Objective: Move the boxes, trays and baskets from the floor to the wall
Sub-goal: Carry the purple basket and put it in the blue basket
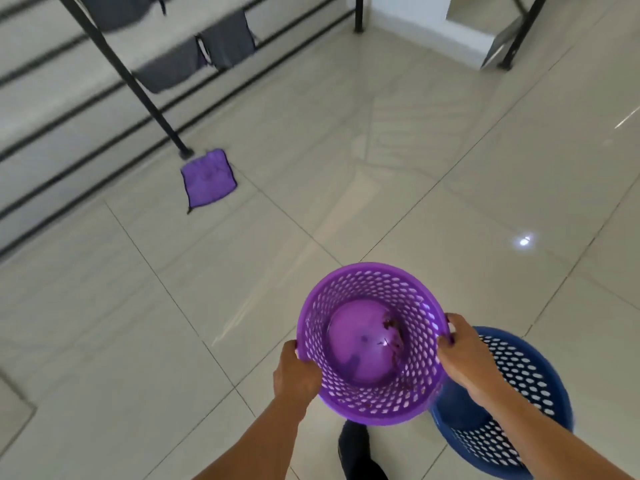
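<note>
So that it rides level and upright for the carry, the purple basket [372,344] sits low centre, both hands [298,374] [465,355] curled round opposite sides of its rim, with the blue basket [519,393] at lower right, probably awaiting its turn.

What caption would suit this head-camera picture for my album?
Left hand and right hand grip a purple perforated plastic basket over a tiled floor, beside a blue perforated plastic basket.

Open tiled floor [381,168] ahead — rack leg [138,88], purple cloth [209,178] left.
</note>
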